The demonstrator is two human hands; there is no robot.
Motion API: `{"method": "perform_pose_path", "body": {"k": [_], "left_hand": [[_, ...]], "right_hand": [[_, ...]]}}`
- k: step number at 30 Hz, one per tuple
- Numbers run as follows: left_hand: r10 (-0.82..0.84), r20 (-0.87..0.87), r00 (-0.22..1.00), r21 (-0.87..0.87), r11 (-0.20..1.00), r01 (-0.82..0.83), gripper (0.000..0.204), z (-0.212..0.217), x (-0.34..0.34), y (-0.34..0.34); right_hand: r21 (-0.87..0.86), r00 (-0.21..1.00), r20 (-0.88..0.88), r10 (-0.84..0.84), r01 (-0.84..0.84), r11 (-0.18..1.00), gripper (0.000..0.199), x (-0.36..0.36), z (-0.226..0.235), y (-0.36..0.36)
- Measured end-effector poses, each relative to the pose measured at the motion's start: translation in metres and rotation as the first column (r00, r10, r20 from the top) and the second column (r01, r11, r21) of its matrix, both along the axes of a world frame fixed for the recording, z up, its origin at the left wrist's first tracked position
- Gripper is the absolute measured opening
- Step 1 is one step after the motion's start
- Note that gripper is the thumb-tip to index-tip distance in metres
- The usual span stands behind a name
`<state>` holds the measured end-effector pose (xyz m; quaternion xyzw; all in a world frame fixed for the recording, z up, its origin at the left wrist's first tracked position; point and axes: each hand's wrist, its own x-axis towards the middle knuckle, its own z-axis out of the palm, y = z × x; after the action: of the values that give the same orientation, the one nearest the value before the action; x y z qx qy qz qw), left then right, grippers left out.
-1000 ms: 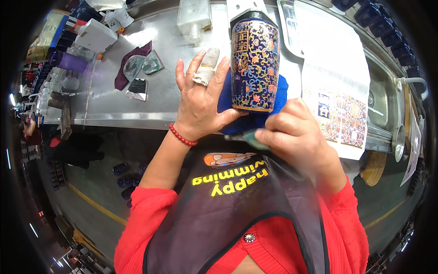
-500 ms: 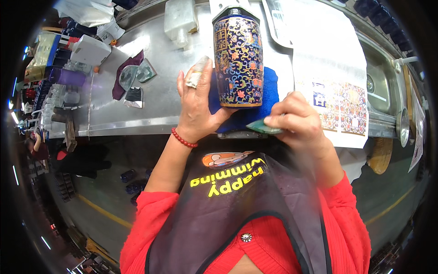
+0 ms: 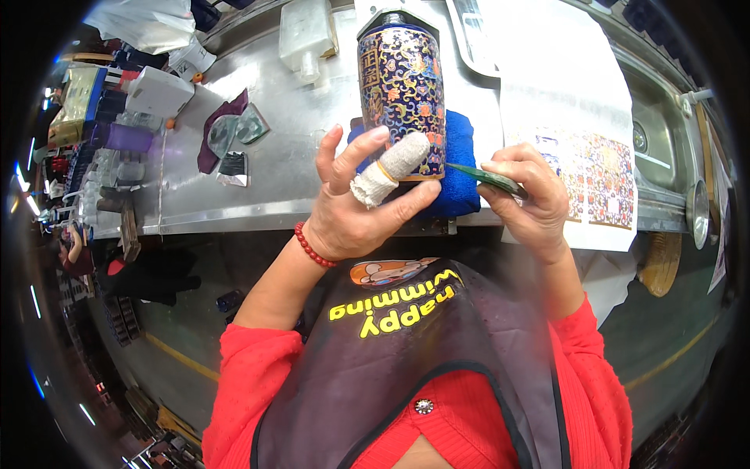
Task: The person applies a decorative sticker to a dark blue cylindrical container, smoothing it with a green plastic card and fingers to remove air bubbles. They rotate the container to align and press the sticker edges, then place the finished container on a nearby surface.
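A dark blue bottle (image 3: 402,86) with a colourful floral pattern lies on a folded blue towel (image 3: 462,195), neck pointing away from me. My left hand (image 3: 355,203) is at the near end of the bottle. Its fingers are spread, and a white cloth wrap (image 3: 402,156) covers the index finger, which rests across the pattern. The thumb reaches to the bottle's base. Between the fingers and thumb of my right hand (image 3: 535,191) is a flat green scraper (image 3: 488,178). Its pointed tip meets or nearly meets the bottle's lower right edge.
On the right lies a white sheet (image 3: 566,86) with patterned printing, beside a metal sink (image 3: 660,141). The steel table (image 3: 289,141) also holds a clear empty bottle (image 3: 306,35), a purple cloth (image 3: 215,133) with clear pads, and a white box (image 3: 160,92) among clutter at left.
My left hand has moved right, bringing its wrapped finger over the bottle's lower part. The right hand has turned the scraper, its tip now at the bottle's edge. The bottle has shifted slightly left.
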<state>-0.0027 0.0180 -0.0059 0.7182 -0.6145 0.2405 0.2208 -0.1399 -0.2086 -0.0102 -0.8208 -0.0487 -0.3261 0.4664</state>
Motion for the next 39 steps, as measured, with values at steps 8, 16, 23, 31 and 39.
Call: {"method": "perform_pose_path", "body": {"k": [8, 16, 23, 31, 39], "left_hand": [[0.184, -0.307, 0.934, -0.104, 0.969, -0.226, 0.090, -0.020, 0.013, 0.004], [0.249, -0.027, 0.968, -0.067, 0.966, -0.250, 0.079, 0.001, 0.021, 0.013], [0.213, -0.161, 0.964, -0.098, 0.968, -0.230, 0.085, 0.000, 0.025, 0.003], [0.045, -0.428, 0.903, -0.108, 0.989, -0.101, 0.086, -0.007, 0.020, -0.001], [-0.123, -0.739, 0.662, -0.216, 0.974, -0.061, 0.081, -0.029, 0.017, -0.007]], "right_hand": [[-0.427, 0.966, 0.056, 0.253, -0.206, 0.881, 0.038, 0.017, 0.026, 0.025], [-0.380, 0.949, 0.002, 0.315, -0.291, 0.878, 0.038, 0.020, 0.032, 0.022], [-0.340, 0.955, -0.007, 0.296, -0.281, 0.898, 0.035, 0.014, 0.027, 0.028], [0.002, 0.998, -0.001, -0.061, 0.061, 0.998, 0.021, 0.007, 0.018, 0.026], [0.181, 0.984, -0.156, -0.082, 0.110, 0.977, 0.019, 0.005, 0.009, 0.033]]}}
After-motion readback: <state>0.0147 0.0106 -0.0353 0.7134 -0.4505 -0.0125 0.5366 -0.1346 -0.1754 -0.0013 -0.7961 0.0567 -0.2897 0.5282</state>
